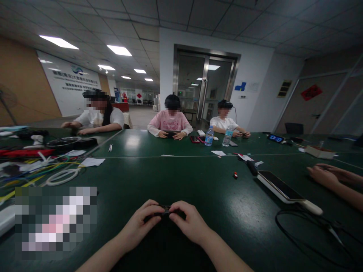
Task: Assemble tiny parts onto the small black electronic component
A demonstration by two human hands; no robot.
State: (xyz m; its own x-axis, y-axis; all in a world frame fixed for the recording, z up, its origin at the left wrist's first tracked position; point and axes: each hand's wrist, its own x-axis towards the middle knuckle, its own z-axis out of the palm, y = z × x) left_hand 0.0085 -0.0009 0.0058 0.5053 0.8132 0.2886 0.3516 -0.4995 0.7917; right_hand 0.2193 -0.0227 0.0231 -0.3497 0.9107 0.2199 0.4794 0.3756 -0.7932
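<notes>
My left hand (pixel 143 222) and my right hand (pixel 190 222) meet at the lower middle, above the dark green table (pixel 136 177). Between their fingertips is a small dark object (pixel 166 210), pinched from both sides. The fingers cover much of it, and its exact kind cannot be made out. Both hands have the thumb below and the fingers curled over the top.
Cables (pixel 62 175) and papers lie at the left. A white device with a dark screen (pixel 280 185), a black cable (pixel 306 238) and a small red item (pixel 235 175) are at the right. Bottles (pixel 209 136) stand farther back. Several people sit around; another person's hands (pixel 329 175) rest at the right.
</notes>
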